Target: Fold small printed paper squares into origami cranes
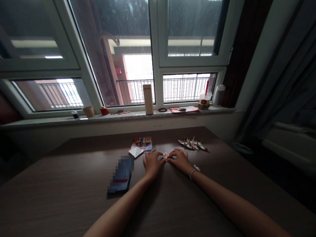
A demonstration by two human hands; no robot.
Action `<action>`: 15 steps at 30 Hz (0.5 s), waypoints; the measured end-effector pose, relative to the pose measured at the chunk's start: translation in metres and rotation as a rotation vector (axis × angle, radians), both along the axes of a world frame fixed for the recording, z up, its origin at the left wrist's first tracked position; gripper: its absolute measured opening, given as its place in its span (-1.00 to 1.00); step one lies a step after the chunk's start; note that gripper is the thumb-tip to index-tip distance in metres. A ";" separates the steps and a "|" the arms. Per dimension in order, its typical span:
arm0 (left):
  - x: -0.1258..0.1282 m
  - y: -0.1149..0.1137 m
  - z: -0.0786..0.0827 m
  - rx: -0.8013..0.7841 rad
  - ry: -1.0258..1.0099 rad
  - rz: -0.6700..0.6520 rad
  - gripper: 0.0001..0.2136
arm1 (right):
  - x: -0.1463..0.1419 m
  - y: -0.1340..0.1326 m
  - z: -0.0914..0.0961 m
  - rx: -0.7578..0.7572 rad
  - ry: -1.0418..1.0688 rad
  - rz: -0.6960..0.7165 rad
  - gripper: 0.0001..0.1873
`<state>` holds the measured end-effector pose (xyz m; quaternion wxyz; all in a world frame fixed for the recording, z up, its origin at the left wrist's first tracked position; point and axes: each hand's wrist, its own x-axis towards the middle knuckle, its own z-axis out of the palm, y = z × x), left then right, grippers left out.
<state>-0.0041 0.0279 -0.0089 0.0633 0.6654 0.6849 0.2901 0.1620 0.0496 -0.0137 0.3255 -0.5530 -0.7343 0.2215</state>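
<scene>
Both my hands rest on a dark wooden table, meeting over a small folded piece of printed paper. My left hand pinches the paper from the left with its fingertips. My right hand, with a bracelet at the wrist, presses its fingertips on the paper from the right. Most of the paper is hidden between the fingers.
Several folded paper cranes lie to the right of my hands. A colourful leaflet with a white slip and a dark phone-like object lie to the left. The windowsill holds a tall cylinder bottle, cups, scissors and a drink cup.
</scene>
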 end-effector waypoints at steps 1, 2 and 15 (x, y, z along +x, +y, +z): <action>0.000 0.001 0.000 -0.006 0.007 0.013 -0.71 | 0.000 0.000 -0.001 0.006 -0.011 -0.014 -0.85; 0.000 0.001 0.000 -0.015 0.013 0.021 -0.69 | 0.000 0.001 -0.001 0.013 -0.024 -0.034 -0.82; 0.000 0.003 0.003 -0.016 -0.125 -0.027 -0.88 | 0.002 0.002 -0.005 0.001 0.043 -0.038 -0.71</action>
